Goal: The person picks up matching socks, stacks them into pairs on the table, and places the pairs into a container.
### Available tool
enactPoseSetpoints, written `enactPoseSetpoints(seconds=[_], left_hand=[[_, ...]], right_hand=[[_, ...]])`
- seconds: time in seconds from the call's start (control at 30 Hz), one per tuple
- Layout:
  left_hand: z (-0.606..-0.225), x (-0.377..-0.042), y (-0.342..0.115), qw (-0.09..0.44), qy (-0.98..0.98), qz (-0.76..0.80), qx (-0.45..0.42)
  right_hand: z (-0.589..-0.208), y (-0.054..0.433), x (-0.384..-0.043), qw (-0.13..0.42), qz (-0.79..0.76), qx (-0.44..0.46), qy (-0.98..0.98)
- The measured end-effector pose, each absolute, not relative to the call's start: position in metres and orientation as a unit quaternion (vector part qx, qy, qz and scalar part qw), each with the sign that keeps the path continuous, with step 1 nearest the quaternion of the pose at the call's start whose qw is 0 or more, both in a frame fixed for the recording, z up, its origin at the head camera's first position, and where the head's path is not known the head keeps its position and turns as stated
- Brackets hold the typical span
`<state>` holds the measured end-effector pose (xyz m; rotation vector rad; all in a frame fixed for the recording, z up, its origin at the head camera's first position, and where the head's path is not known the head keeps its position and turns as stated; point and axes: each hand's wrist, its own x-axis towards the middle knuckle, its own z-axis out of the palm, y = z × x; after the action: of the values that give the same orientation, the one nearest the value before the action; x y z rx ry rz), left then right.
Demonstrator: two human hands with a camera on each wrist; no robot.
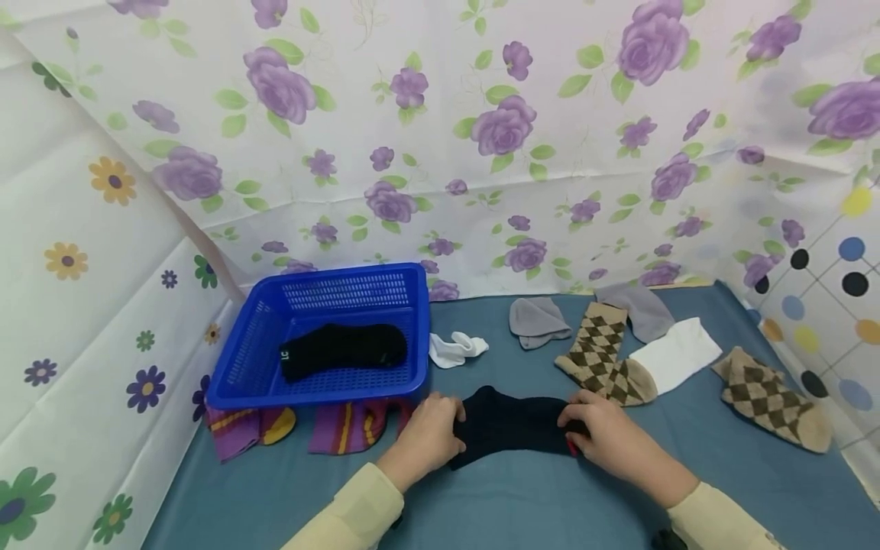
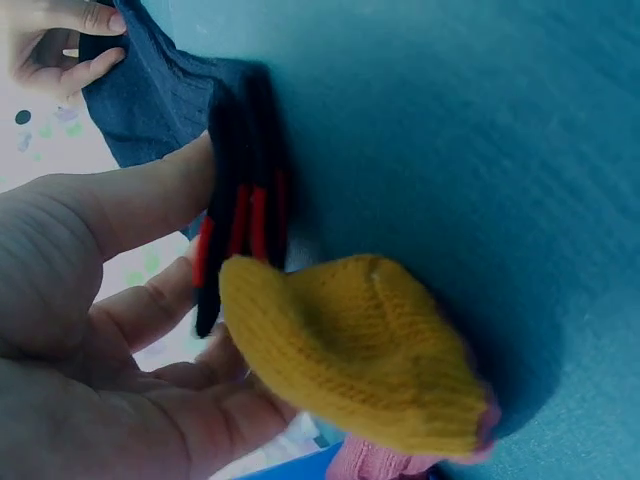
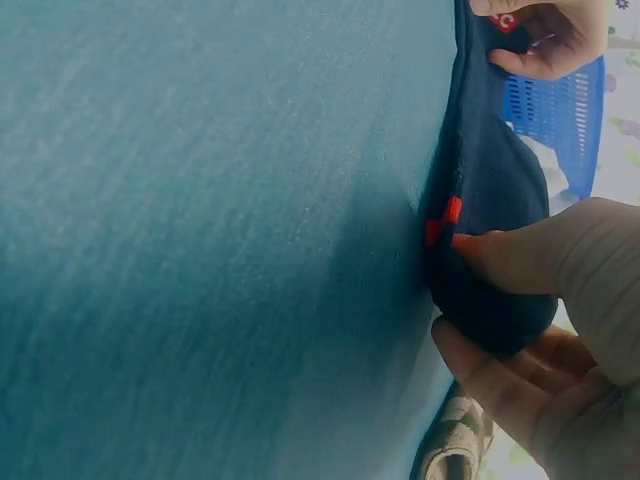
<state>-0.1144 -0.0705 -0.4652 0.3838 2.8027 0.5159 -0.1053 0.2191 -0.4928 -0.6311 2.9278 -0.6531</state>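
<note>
A pair of dark navy socks (image 1: 512, 424), layered together, stretches sideways low over the table between my two hands. My left hand (image 1: 429, 431) pinches the cuff end, where red stripes show along the layered edges in the left wrist view. At the toe end, my right hand (image 1: 608, 435) grips the socks between thumb and fingers, close to a small red patch (image 3: 445, 218). A red label (image 3: 505, 20) shows by the left hand in the right wrist view. Just beside the left fingers lies a sock's yellow end (image 2: 350, 350).
A blue basket (image 1: 316, 399) at left holds black socks (image 1: 344, 347). Purple striped socks (image 1: 340, 428) lie along its front. Behind the hands are a small white sock (image 1: 457, 349) and a grey one (image 1: 538, 321). Argyle socks (image 1: 598, 344) overlap a white sock (image 1: 681, 351) at right.
</note>
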Motion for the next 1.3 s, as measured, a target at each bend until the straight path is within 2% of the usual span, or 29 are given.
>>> enactPoseSetpoints(seconds=[0.13, 0.27, 0.5, 0.73, 0.93, 1.13, 1.3], left_hand=[[-0.468, -0.109, -0.071, 0.118, 0.963, 0.18, 0.159], [-0.464, -0.104, -0.071, 0.078, 0.966, 0.161, 0.186], [-0.431, -0.103, -0.074, 0.002, 0.97, 0.135, 0.202], [-0.388, -0.112, -0.096, -0.059, 0.969, 0.135, 0.198], [-0.359, -0.128, -0.13, -0.097, 0.972, 0.138, 0.165], [-0.338, -0.14, -0.173, -0.118, 0.971, 0.145, 0.149], [-0.332, -0.151, -0.209, -0.091, 0.979, 0.133, 0.126]], right_hand=[[-0.494, 0.219, -0.106, 0.052, -0.227, -0.209, 0.95], [-0.495, 0.218, -0.106, 0.049, -0.235, -0.214, 0.947], [-0.483, 0.216, -0.113, -0.043, -0.236, -0.224, 0.945], [-0.454, 0.196, -0.129, -0.098, -0.239, -0.245, 0.934], [-0.428, 0.159, -0.145, -0.137, -0.26, -0.269, 0.917], [-0.407, 0.111, -0.166, -0.117, -0.257, -0.272, 0.92], [-0.391, 0.073, -0.183, -0.069, -0.243, -0.298, 0.921]])
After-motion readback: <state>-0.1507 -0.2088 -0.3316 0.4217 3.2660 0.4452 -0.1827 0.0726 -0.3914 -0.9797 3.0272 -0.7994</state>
